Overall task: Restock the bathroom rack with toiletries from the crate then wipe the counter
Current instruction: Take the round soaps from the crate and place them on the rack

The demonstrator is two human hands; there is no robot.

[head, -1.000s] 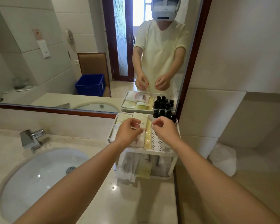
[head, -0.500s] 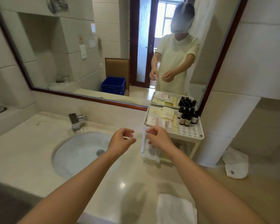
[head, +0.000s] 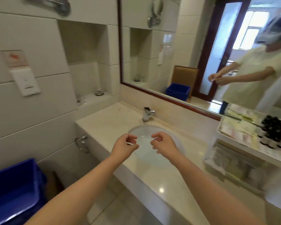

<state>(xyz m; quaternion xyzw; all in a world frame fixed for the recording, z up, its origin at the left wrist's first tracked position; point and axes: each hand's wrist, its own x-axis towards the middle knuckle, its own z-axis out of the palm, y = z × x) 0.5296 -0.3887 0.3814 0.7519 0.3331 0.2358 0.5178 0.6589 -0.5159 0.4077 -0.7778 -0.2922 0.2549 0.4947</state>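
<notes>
My left hand [head: 124,147] and my right hand [head: 163,144] hover side by side over the sink basin [head: 144,135], fingers loosely curled and holding nothing. The white two-tier rack [head: 243,153] stands at the right end of the counter [head: 161,181]; its top tray holds pale sachets [head: 235,129] and several small dark bottles [head: 276,133], its lower shelf wrapped packets. The blue crate [head: 13,190] sits on the floor at the lower left, well away from both hands.
A chrome tap [head: 147,114] rises behind the basin. A large mirror [head: 185,46] covers the wall above the counter. A wall niche [head: 88,88] with small items lies to the left. A white cloth's edge [head: 279,198] shows at the right.
Both hands have left the rack and now hang empty over the sink. My view has swung left, bringing the blue crate into sight.
</notes>
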